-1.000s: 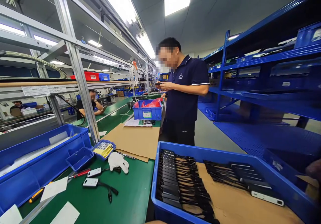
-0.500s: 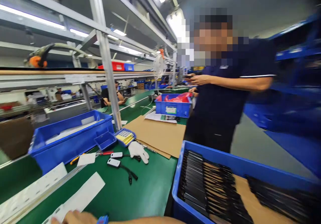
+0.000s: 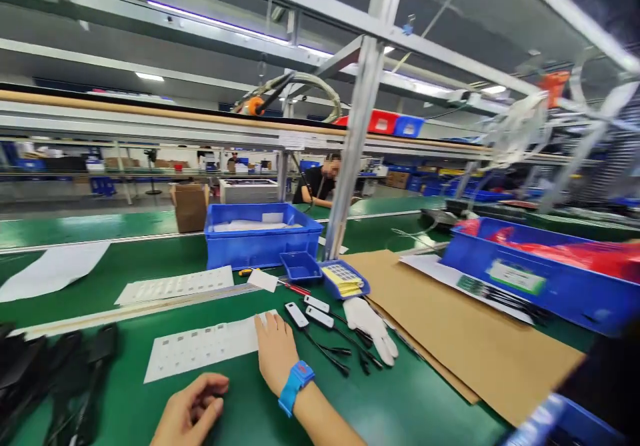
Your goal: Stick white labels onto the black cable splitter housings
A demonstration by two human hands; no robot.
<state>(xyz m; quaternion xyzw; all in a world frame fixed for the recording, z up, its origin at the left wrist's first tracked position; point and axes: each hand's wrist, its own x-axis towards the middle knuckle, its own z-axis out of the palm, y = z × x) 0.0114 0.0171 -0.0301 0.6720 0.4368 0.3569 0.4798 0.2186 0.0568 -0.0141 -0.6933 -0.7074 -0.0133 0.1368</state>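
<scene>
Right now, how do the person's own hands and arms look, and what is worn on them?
Both hands are bare, without gloves. The right hand has a bright blue band around its wrist, like a watch strap; any marking on it is too blurred to read. The left hand shows no ring or band. No sleeve covers the right forearm.

Green tabletop [image 3: 250, 414] lies free near the label sheet [image 3: 200, 349]; cabled devices [image 3: 313, 316] and glove [image 3: 371, 327] block rightward.

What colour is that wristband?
The wristband on the right hand is bright blue, clearest in the head view.
</scene>
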